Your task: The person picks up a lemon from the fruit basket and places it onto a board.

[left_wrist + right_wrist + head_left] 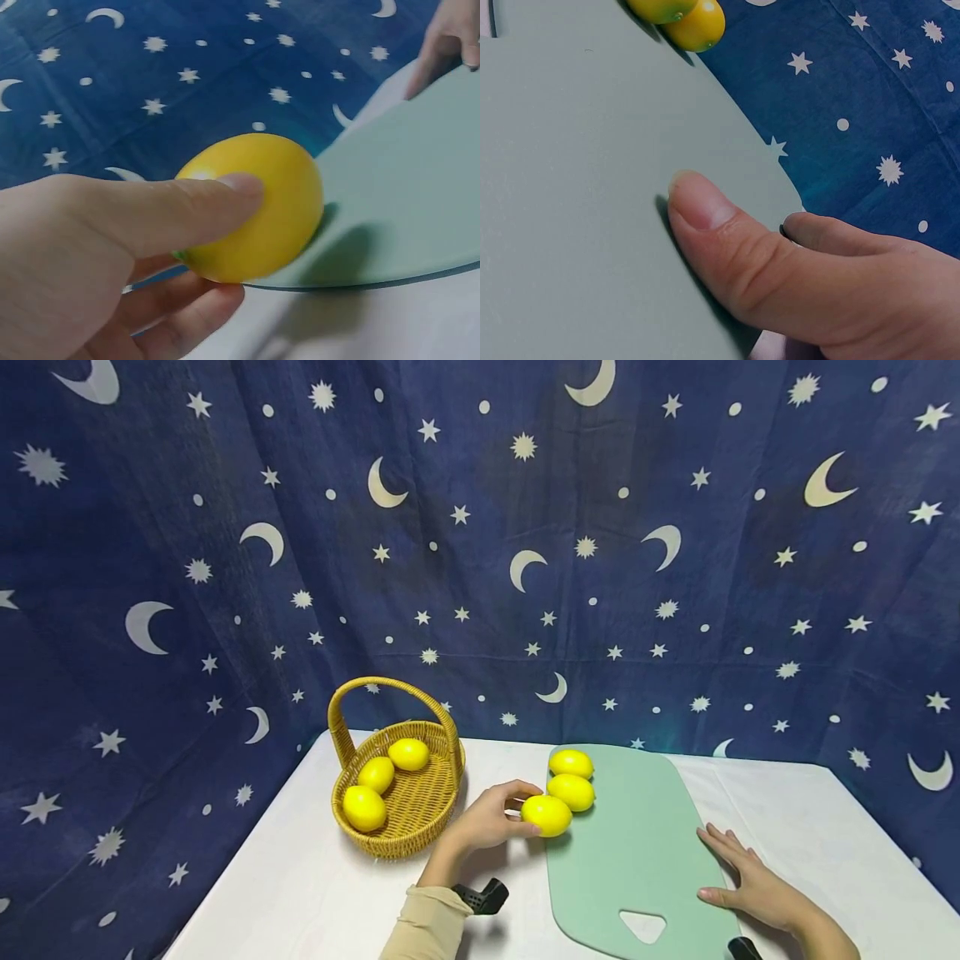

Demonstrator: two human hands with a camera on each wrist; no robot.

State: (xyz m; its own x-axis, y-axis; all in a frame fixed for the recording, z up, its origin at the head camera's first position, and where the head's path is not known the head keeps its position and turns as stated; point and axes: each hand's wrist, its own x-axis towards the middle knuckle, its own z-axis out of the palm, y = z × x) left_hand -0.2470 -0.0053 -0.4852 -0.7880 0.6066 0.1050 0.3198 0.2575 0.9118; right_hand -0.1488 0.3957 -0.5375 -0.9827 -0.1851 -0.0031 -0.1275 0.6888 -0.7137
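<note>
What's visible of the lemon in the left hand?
The lemon is bright yellow, oval, smooth, faintly glossy and apparently whole, with a greenish tip on the palm side. In the head view its long axis runs roughly sideways. The left hand pinches it at the left edge of the green board, near two other lemons; contact with either is unclear.

Soft shadows mark the board (637,852); the head view is bright, 2 wrist views dimmer.
</note>
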